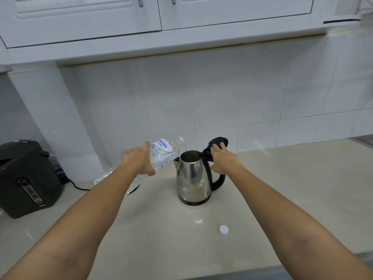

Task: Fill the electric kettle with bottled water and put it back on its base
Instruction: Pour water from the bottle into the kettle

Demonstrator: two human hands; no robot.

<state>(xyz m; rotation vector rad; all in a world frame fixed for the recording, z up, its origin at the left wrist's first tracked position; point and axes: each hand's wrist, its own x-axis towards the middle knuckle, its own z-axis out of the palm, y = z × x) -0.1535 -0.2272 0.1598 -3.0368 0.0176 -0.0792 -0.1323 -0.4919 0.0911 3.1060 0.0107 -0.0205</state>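
A steel electric kettle (192, 178) with a black handle stands on the counter, its black lid (219, 142) swung up and open. My right hand (223, 158) rests on the lid hinge and handle top, two fingers pressing the lid back. My left hand (139, 158) grips a clear plastic water bottle (165, 152) with a blue-lettered label, tilted with its uncapped mouth up and right, beside the kettle's opening. I cannot tell whether water is flowing. The white bottle cap (224, 229) lies on the counter in front of the kettle. The kettle's base is partly hidden behind my left forearm.
A dark grey hot-water dispenser (28, 178) sits at the left with a black cord (76, 185) running along the counter (282, 188). White tiled wall behind, white cabinets (161, 13) overhead.
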